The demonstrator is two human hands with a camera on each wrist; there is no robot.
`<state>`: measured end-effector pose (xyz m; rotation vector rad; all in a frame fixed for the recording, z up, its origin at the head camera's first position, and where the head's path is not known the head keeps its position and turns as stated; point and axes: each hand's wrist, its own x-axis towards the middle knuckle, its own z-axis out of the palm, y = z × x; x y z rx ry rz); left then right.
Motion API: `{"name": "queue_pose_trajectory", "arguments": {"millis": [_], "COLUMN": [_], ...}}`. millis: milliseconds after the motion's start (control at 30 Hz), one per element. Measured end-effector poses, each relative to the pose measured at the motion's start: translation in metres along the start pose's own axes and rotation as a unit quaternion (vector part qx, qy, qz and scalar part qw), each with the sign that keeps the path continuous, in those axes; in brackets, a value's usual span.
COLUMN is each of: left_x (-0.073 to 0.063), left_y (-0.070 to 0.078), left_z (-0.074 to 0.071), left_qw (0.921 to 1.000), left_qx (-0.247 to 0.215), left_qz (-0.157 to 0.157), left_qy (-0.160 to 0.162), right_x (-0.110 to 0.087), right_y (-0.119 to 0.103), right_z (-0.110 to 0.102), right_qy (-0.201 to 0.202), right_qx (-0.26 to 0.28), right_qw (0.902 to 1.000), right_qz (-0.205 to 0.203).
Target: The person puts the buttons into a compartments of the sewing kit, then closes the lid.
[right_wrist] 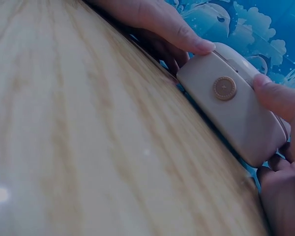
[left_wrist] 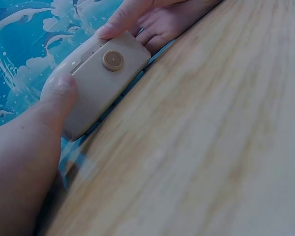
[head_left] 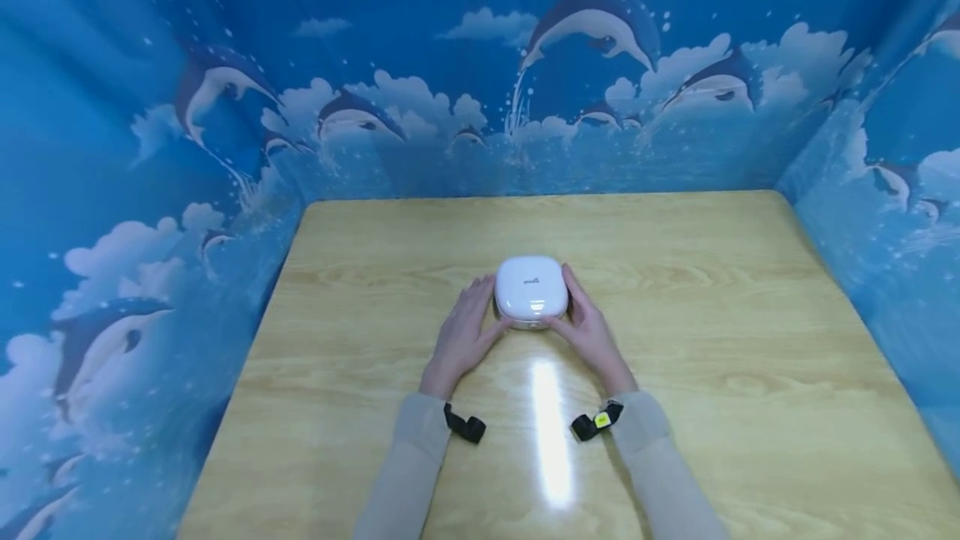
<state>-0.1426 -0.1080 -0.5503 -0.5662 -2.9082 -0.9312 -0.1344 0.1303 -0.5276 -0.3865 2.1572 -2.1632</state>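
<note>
A small white case (head_left: pixel 531 286) with rounded corners and a glossy lid sits on the table, small dark lettering on top. On its front, in the left wrist view, is a round gold-brown knob (left_wrist: pixel 113 60) with a beaded rim. My left hand (head_left: pixel 465 332) holds the case from the left, its thumb at the front corner by the lid seam. From the other side my right hand (head_left: pixel 591 332) grips it, thumb at the front right corner and fingers along the side. In the right wrist view, fingers curl low around the case (right_wrist: pixel 236 115). The lid is down.
The light wood-grain table (head_left: pixel 375 273) spreads around the case, with a bright light reflection in front of it. A blue dolphin-print curtain (head_left: pixel 420 148) encloses the back and both sides. Black camera straps (head_left: pixel 467 427) circle both wrists over grey sleeves.
</note>
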Motion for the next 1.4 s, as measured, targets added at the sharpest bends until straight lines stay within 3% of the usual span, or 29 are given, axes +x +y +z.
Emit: {"name": "queue_pose_trajectory", "arguments": {"millis": [333, 533, 667, 767, 1000, 1200, 1400], "left_x": [-0.009, -0.015, -0.017, -0.018, -0.021, -0.026, -0.035], "left_y": [0.001, 0.0, 0.0, -0.001, -0.002, 0.003, 0.003], "left_z": [0.001, 0.0, -0.002, -0.004, -0.007, -0.017, -0.046], "left_qw": [0.9997, 0.9994, 0.9994, 0.9996, 0.9978, 0.9966, 0.996], "left_qx": [0.014, 0.022, 0.021, 0.01, -0.014, -0.011, 0.012], "left_qz": [-0.012, -0.022, -0.023, -0.019, 0.013, 0.01, -0.009], "left_qy": [0.014, 0.013, 0.012, 0.019, 0.064, 0.081, 0.088], "right_x": [-0.009, -0.011, -0.008, -0.005, -0.002, -0.01, -0.017], "right_y": [-0.003, -0.005, 0.011, 0.021, 0.017, -0.006, -0.037], "right_z": [0.01, 0.015, 0.015, 0.016, 0.017, 0.008, -0.018], "right_qy": [0.006, 0.008, 0.022, 0.042, 0.087, 0.127, 0.123], "right_qx": [-0.01, -0.008, 0.014, 0.032, 0.056, -0.005, -0.095], "right_qw": [0.9999, 0.9997, 0.9996, 0.9986, 0.9946, 0.9908, 0.9878], "right_qz": [0.0, 0.023, 0.009, -0.005, 0.012, 0.046, -0.006]}}
